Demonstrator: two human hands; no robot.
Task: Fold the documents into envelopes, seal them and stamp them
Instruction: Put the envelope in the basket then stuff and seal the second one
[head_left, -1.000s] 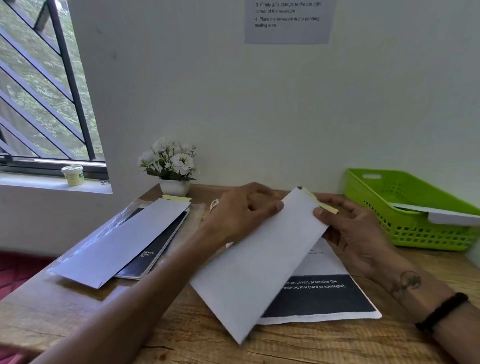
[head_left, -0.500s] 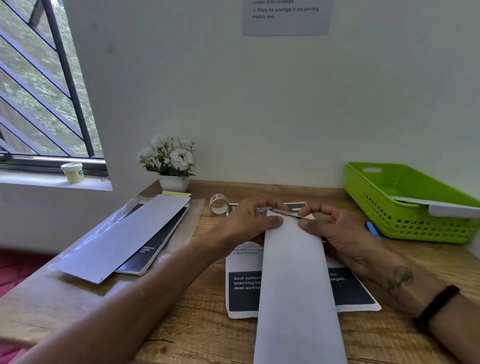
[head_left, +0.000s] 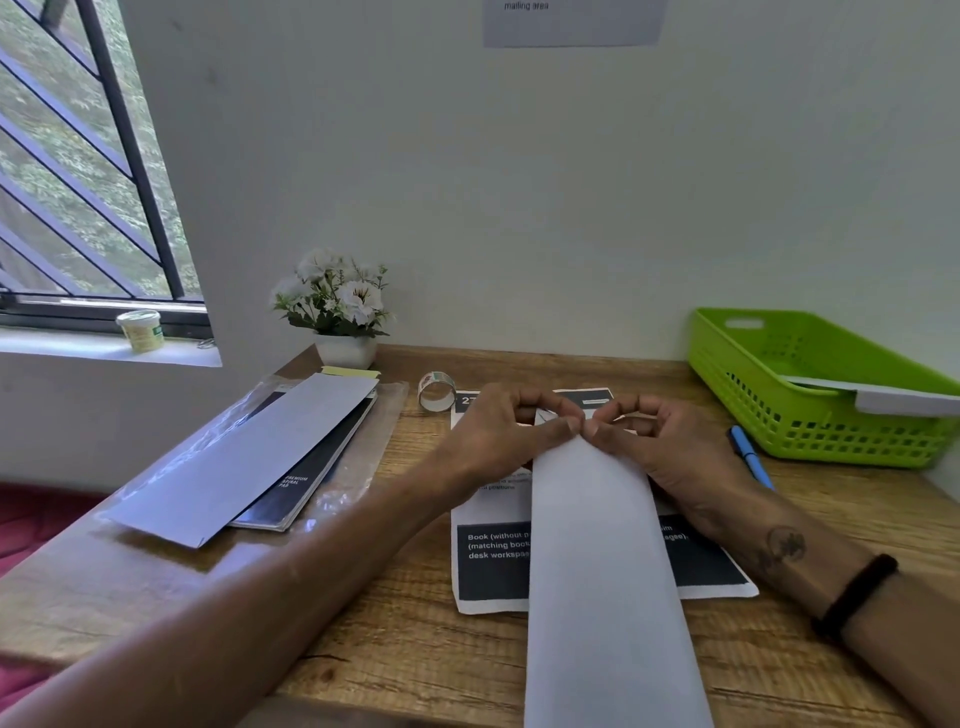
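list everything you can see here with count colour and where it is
long white paper envelope: 1, white, desk centre, far end pinched by both hands
printed black-and-white sheet: 1, under that envelope
second long white envelope: 1, white, desk left, on the notebook
black spiral notebook: 1, black, left, on clear plastic sleeve
roll of tape: 1, pale, behind sheet
blue pen: 1, beside basket
green plastic basket: 1, desk right, holds white envelope
potted white flowers: 1, desk back
small tub: 1, windowsill
wall notice: 1
wooden desk: 1
left hand: 1
right hand: 1
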